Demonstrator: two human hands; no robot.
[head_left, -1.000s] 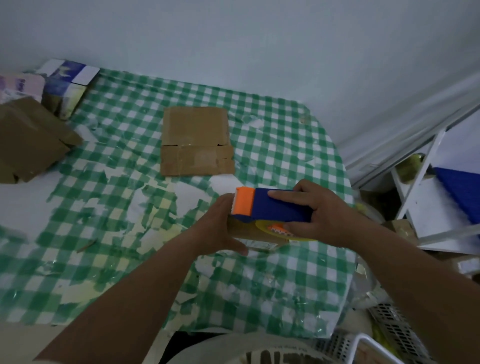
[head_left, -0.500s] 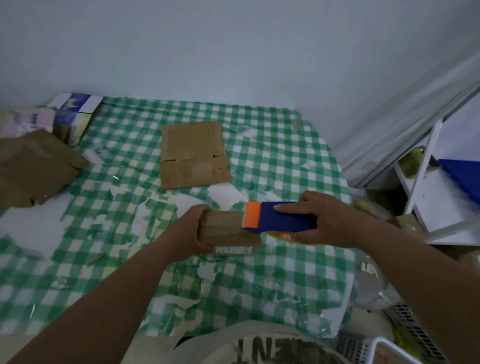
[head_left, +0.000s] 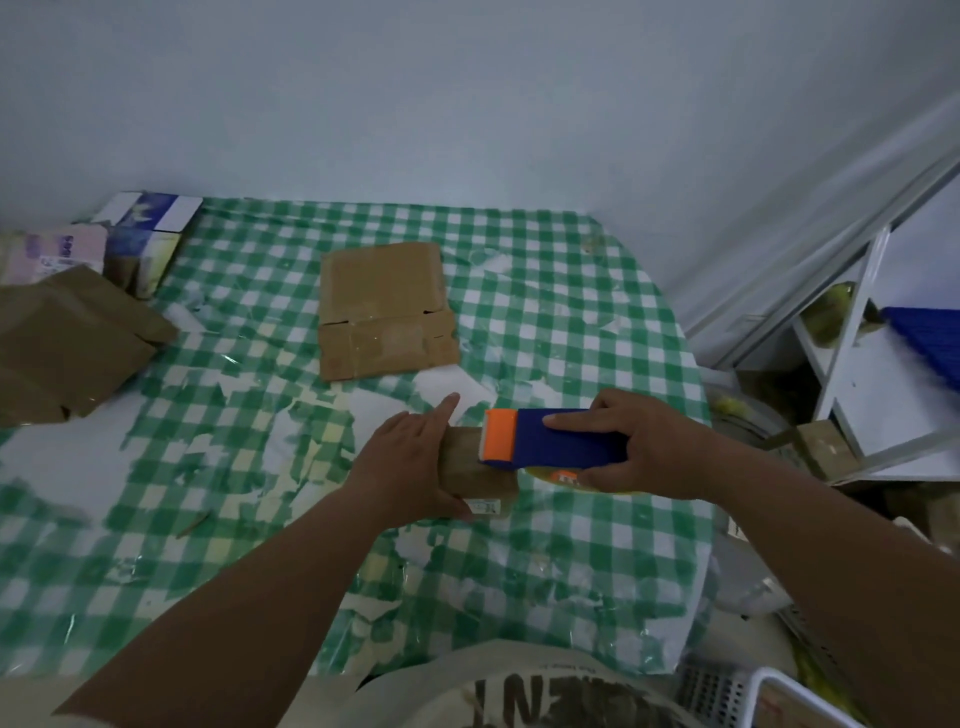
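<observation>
Two hands work over the near right part of the checked tablecloth (head_left: 571, 291), whose print is peeling in patches and may be tacky in spots. Far from them lies a flattened cardboard sheet (head_left: 382, 306), not in use.

The small cardboard box (head_left: 470, 467) sits on the cloth under the left hand (head_left: 410, 462), which presses flat on its top, index finger straight and thumb along the near side. The box looks light and fairly stiff, though thin walls probably dent under hard pressure. It likely slides easily, so holding it down from above, clear of the seam, suits it.

The tape dispenser (head_left: 550, 436), blue with an orange head, rests on the box's right end. The right hand (head_left: 654, 447) wraps its body, fingers on top and thumb below. Rigid plastic, it is best gripped at mid-body, away from the cutter. The yellow tape roll (head_left: 558, 475) peeks out beneath; its tape is sticky and thin.
</observation>
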